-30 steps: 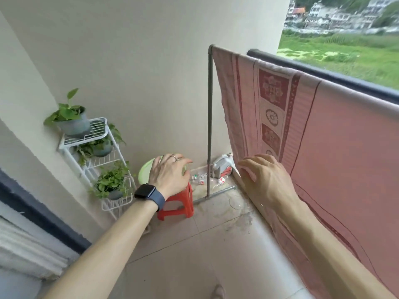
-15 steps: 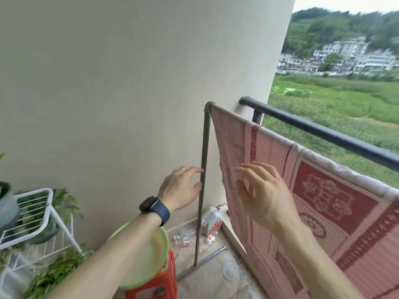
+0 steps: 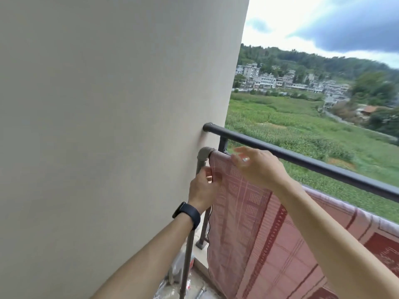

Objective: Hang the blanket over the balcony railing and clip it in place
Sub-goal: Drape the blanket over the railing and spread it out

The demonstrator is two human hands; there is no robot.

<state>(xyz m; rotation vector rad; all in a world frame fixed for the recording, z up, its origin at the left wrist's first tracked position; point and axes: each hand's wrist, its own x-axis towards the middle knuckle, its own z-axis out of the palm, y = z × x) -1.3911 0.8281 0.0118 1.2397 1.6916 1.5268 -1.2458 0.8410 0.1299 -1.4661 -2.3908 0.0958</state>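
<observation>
A pink and red patterned blanket (image 3: 248, 223) hangs over a grey pipe rack (image 3: 203, 156), just inside the dark balcony railing (image 3: 323, 167). My left hand (image 3: 201, 188), with a dark watch on its wrist, pinches the blanket's left edge beside the rack's upright pipe, a little below the top corner. My right hand (image 3: 261, 169) hovers over the blanket's top edge near that corner, fingers spread and blurred. I see a small pale glint at its fingers but no clear object. No clip shows on the blanket.
A plain beige wall (image 3: 108, 126) stands close on the left, touching the railing's end. Low on the floor by the rack's foot lie plastic bottles (image 3: 183, 270). Beyond the railing are green fields and distant houses.
Both hands rose from low by the stool and blanket's lower part to the rack's top corner. My left hand took hold of the blanket's edge. The view tilted up.
</observation>
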